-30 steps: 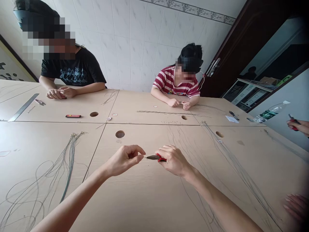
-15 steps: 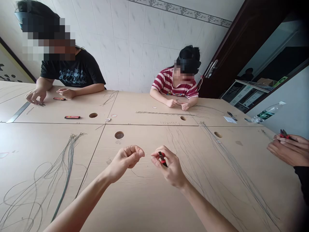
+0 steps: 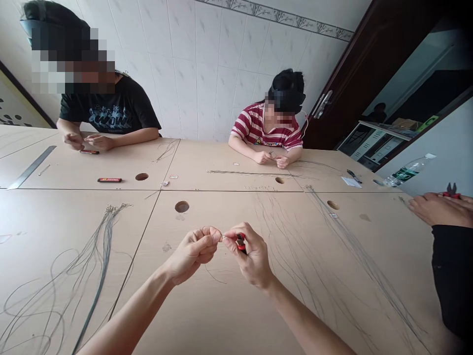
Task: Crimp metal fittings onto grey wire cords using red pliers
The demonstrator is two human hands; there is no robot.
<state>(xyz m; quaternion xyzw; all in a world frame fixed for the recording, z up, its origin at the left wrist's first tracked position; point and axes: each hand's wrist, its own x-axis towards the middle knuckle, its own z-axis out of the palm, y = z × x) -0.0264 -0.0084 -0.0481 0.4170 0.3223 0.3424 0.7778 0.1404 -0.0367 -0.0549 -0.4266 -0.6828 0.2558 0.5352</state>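
Note:
My left hand [image 3: 197,251] is closed in a pinch, and a thin cord [image 3: 215,277] hangs below its fingers to the tabletop. Small red-handled pliers [image 3: 241,243] rest inside my right hand [image 3: 253,256], jaws pointing up. The thumb and forefinger of that hand pinch at a tiny shiny piece [image 3: 223,237] where both sets of fingertips meet; its exact kind is too small to make out. Left of my hands lies a bundle of grey cords [image 3: 105,236] with metal clasps at its top end. More thin cords [image 3: 354,256] stretch across the table on my right.
Two people sit across the table [image 3: 207,315]. At the right edge, another person's hand [image 3: 439,209] is beside red-handled pliers [image 3: 451,191]. A steel ruler [image 3: 33,166], a red-and-black case [image 3: 110,180], a water bottle [image 3: 408,170] and round table holes [image 3: 182,206] are also there.
My right hand has moved left, so its fingertips now meet those of my left hand. The person at far left has drawn a hand back from the ruler; the right-hand neighbour's arm has reached further in.

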